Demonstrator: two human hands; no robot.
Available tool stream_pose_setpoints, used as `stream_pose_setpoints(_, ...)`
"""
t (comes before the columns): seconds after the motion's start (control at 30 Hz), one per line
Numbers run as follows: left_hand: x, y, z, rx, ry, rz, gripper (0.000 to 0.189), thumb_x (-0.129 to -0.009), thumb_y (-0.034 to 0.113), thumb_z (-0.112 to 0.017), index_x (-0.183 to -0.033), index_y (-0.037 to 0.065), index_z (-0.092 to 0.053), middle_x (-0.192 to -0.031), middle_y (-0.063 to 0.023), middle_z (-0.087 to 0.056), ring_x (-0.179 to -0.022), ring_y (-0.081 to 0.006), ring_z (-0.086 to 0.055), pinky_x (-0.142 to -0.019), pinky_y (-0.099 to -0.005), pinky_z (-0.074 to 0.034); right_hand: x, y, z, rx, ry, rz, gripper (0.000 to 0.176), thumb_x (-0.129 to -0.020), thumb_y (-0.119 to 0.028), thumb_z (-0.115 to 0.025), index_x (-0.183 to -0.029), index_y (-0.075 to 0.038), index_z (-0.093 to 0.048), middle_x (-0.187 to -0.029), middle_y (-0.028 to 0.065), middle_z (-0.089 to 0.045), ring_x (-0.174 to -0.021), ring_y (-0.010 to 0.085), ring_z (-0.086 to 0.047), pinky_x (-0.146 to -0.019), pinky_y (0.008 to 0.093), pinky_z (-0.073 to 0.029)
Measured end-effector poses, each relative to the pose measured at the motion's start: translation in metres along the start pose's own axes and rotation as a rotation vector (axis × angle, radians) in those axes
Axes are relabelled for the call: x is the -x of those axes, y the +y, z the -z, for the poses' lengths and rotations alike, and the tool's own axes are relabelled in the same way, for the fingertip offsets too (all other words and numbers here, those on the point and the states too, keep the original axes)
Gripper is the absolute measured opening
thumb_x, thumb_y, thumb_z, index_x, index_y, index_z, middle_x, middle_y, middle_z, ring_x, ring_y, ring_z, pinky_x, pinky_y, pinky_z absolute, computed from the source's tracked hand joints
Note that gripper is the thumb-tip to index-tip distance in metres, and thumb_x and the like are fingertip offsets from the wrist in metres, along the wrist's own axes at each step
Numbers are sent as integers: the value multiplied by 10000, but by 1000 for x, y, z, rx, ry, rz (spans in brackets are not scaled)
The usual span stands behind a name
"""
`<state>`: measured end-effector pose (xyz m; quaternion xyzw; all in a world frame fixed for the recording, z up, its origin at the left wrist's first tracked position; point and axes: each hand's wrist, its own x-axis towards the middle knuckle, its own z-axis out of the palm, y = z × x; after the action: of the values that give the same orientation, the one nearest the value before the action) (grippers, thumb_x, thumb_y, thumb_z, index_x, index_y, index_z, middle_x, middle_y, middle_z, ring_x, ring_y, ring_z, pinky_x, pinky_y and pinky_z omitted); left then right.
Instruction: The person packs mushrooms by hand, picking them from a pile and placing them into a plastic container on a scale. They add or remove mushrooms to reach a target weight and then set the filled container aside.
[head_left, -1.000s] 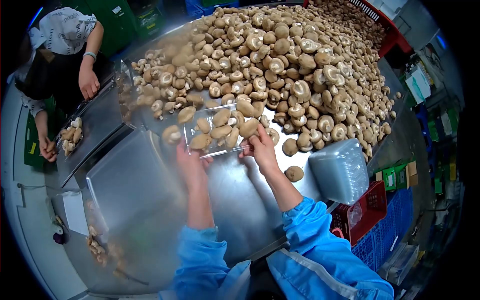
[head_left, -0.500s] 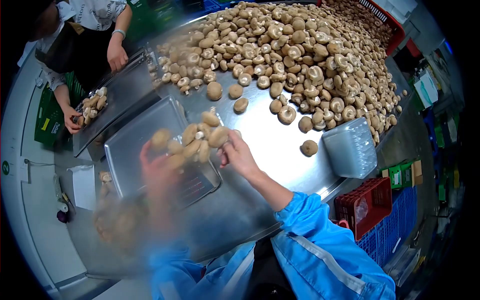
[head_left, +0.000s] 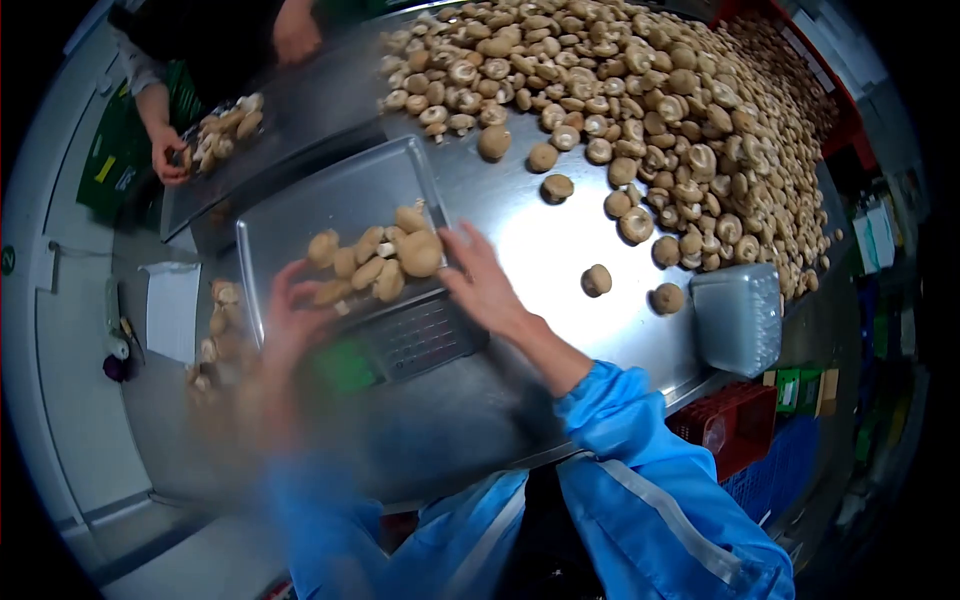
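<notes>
Several brown mushrooms [head_left: 380, 258] lie in a cluster on the front part of a metal weighing tray [head_left: 300, 215]. At the cluster's left edge is my left hand [head_left: 292, 315], blurred, its fingers apart beside a mushroom. My right hand [head_left: 485, 280] is at the tray's right edge with fingers spread, close to the largest mushroom and holding nothing. Below the tray, the scale's keypad [head_left: 420, 335] and a blurred green display [head_left: 345, 365] show.
A large mushroom heap [head_left: 640, 110] covers the table's back right. Clear plastic trays [head_left: 738, 318] are stacked at the right edge. A co-worker's hand [head_left: 170, 155] touches mushrooms at upper left. More mushrooms [head_left: 222, 320] lie left of my left hand. A red crate [head_left: 735, 425] stands below right.
The mushrooms between my hands are now down on the tray, and my hands have parted from them. The scale's keypad and green display have come into clearer view. The whole view has shifted.
</notes>
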<state>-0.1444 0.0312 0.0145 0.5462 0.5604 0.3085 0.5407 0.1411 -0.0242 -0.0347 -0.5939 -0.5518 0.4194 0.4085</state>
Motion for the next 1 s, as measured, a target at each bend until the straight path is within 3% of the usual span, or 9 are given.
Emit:
stream_pose_setpoints(0.13, 15, -10, 21, -39, 32, -31, 742, -798, -50, -637, -1450, 106, -321, -1174, -99, -573, -614, -68, -596, -515, -167, -448, 9, 67, 68, 302, 416, 1, 625, -905, -263, -608, -1429, -20, -370, -1465, 228, -379, -1367, 380, -355, -1137, 416, -281)
stream_pose_setpoints(0.2, 20, -17, 31, -60, 115, -42, 699, -820, -34, -625, -1444, 86, -331, -1193, -98, -571, -634, -66, -596, -538, -167, -456, 30, 97, 105, 941, 443, -1, 612, -896, -267, -627, -1402, -14, -396, -1436, 238, -400, -1317, 406, -399, -1108, 436, -318)
stream_pose_setpoints(0.27, 26, -22, 35, -58, 179, -121, 593, -861, -3, -606, -1407, 50, -381, -1165, -80, -595, -651, -62, -591, -554, -165, -457, 60, 113, 120, 1179, 271, -169, 576, -886, -226, -647, -1382, -34, -425, -1426, 241, -397, -1286, 417, -417, -1071, 457, -359)
stream_pose_setpoints(0.37, 33, -14, 27, -22, 260, -208, 489, -895, 32, -599, -1358, 32, -442, -1106, -61, -627, -663, -56, -586, -552, -164, -440, 93, 103, 115, 728, 204, -131, 564, -842, -78, -681, -1361, -71, -459, -1448, 202, -362, -1292, 389, -417, -1055, 430, -406)
stream_pose_setpoints(0.47, 31, -2, 13, -3, 315, -213, 464, -908, 53, -604, -1347, 26, -457, -1114, -62, -629, -693, -55, -587, -564, -163, -433, 107, 86, 100, 810, 234, -16, 513, -842, -26, -649, -1320, -48, -464, -1451, 208, -335, -1300, 376, -412, -1026, 405, -443)
stream_pose_setpoints(0.7, 32, 20, -4, -30, 319, -281, 419, -902, 20, -591, -1311, 19, -500, -1150, -111, -625, -776, -81, -608, -667, -199, -495, 89, 65, 87, 73, 281, -148, 504, -814, -100, -730, -1256, -1, -507, -1099, 148, -632, -1031, 228, -621, -891, 329, -510)
stream_pose_setpoints(0.8, 38, 24, -10, -74, 341, -280, 432, -893, 24, -598, -1314, 27, -501, -1145, -108, -629, -798, -89, -608, -681, -206, -497, 75, 30, 70, -560, 129, -387, 358, -924, -243, -639, -1182, -3, -574, -1100, 130, -639, -969, 231, -663, -840, 321, -541)
stream_pose_setpoints(0.9, 57, 29, -30, -192, 301, -419, 445, -879, 30, -624, -1310, 29, -514, -1218, -123, -608, -905, -104, -616, -731, -191, -508, 60, -19, 41, -582, 40, -292, 410, -1026, -392, -422, -1186, -48, -576, -1100, 129, -654, -990, 252, -678, -811, 343, -577)
stream_pose_setpoints(1.0, 80, 58, -80, -577, 111, -674, 555, -775, -7, -672, -1307, 33, -521, -1379, -178, -486, -1173, -254, -547, -924, -340, -499, 51, -57, -2, -706, -63, -203, 438, -1045, -396, -350, -1241, -52, -538, -1078, 79, -631, -1036, 183, -624, -921, 299, -504)
